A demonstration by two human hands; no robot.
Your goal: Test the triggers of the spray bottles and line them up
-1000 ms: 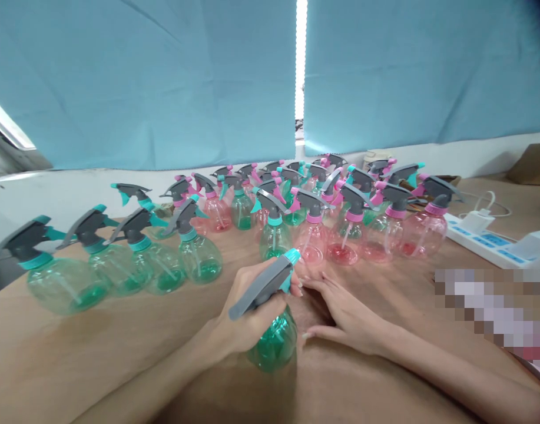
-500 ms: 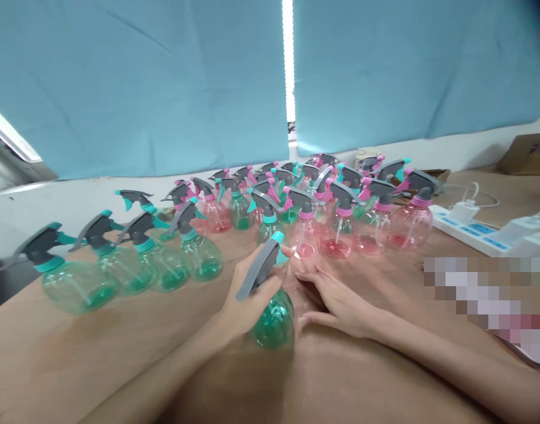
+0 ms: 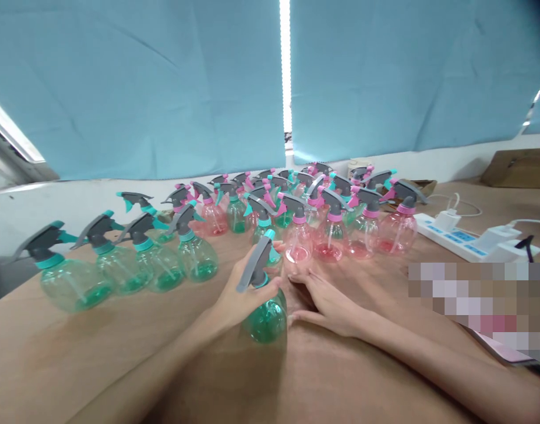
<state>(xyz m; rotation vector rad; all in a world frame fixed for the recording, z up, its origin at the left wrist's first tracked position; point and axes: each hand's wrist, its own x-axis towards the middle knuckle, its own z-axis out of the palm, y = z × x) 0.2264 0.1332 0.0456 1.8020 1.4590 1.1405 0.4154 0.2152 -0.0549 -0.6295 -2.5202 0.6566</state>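
A clear green spray bottle [image 3: 267,321] with a grey and turquoise trigger head stands in front of me on the table [image 3: 322,377]. My left hand [image 3: 241,288] is closed around its neck, just below the trigger head, with the thumb across the near side. To the right of the bottle, my right hand [image 3: 329,306] is open, its fingers apart and pointing left, low over the tabletop. Its fingertips come near the bottle, but I cannot tell whether they touch it. Just beyond the hands stands a pink spray bottle [image 3: 298,241].
Several green spray bottles [image 3: 161,265] stand in a row on the left. Rows of pink and green ones fill the middle back, with a pink bottle [image 3: 397,232] at their right end. A white power strip [image 3: 459,238] with plugs lies on the right, before a cardboard box [image 3: 517,168].
The view has turned a little to the right, so things appear slightly further left. My left hand keeps its hold on the green spray bottle, and my right hand stays open beside it.
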